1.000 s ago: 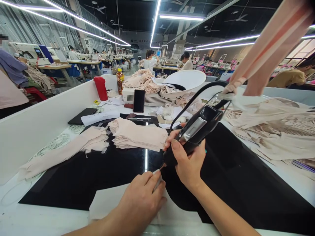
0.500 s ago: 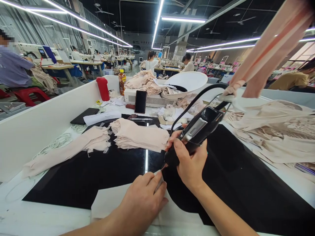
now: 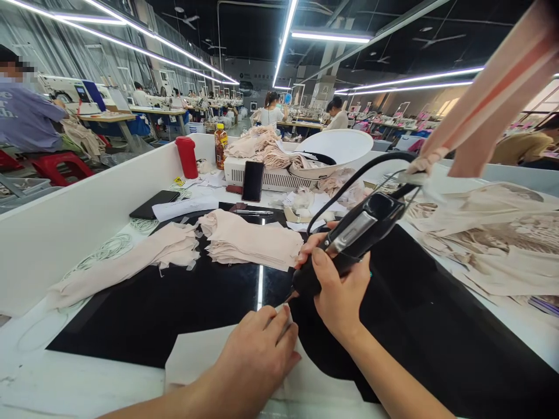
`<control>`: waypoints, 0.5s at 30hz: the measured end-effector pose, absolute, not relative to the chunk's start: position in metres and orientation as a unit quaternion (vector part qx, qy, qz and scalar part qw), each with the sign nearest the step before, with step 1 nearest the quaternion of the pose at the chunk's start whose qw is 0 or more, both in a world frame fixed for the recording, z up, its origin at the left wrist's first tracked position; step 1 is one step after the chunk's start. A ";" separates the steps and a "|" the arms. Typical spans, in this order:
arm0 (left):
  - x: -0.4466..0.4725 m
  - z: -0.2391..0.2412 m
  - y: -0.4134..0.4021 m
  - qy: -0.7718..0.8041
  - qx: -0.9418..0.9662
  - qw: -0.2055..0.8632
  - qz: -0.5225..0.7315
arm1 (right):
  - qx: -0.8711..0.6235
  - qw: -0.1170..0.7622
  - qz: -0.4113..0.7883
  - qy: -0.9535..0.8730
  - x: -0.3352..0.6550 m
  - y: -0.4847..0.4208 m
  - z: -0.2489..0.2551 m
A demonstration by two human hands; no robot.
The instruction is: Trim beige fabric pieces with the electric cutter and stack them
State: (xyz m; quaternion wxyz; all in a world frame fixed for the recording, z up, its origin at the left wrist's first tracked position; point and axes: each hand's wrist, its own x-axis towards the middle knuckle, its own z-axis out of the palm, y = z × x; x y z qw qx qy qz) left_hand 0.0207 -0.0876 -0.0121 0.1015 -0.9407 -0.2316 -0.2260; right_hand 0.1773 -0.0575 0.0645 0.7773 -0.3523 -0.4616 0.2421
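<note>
My right hand (image 3: 343, 291) is wrapped around a black corded hand tool (image 3: 364, 224) that looks like a hot knife, with a short, narrow metal tip. That tip points down and left, right by the fingertips of my left hand (image 3: 262, 349). Between its closed fingers, my left hand pinches the raised corner of a pale cream fabric piece (image 3: 323, 381), which lies at the near edge of a black glossy board (image 3: 209, 302). Whether the tip touches the fabric I cannot tell. A pink cloth strip (image 3: 493, 99) is tied to the tool's cord end and runs up right.
Stacked pale pink fabric pieces (image 3: 253, 238) and a longer folded stack (image 3: 122, 265) lie on the board's far left. A phone (image 3: 253, 181), red cup (image 3: 187, 157) and bottle (image 3: 220, 145) stand behind. Cream fabric (image 3: 502, 233) is heaped right. Several people sit at sewing machines beyond.
The whole view has shifted slightly, so most things sit a little farther right. Both hands keep their grips, and the tool's tip stays beside my left fingertips.
</note>
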 end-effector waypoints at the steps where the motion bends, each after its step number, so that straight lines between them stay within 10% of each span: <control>1: 0.021 -0.013 -0.087 -0.231 -0.940 0.103 -0.228 | -0.345 0.779 0.246 -0.462 0.177 -0.058 0.065; 15: 0.022 -0.012 -0.088 -0.234 -0.937 0.106 -0.235 | -0.322 0.774 0.273 -0.473 0.172 -0.058 0.062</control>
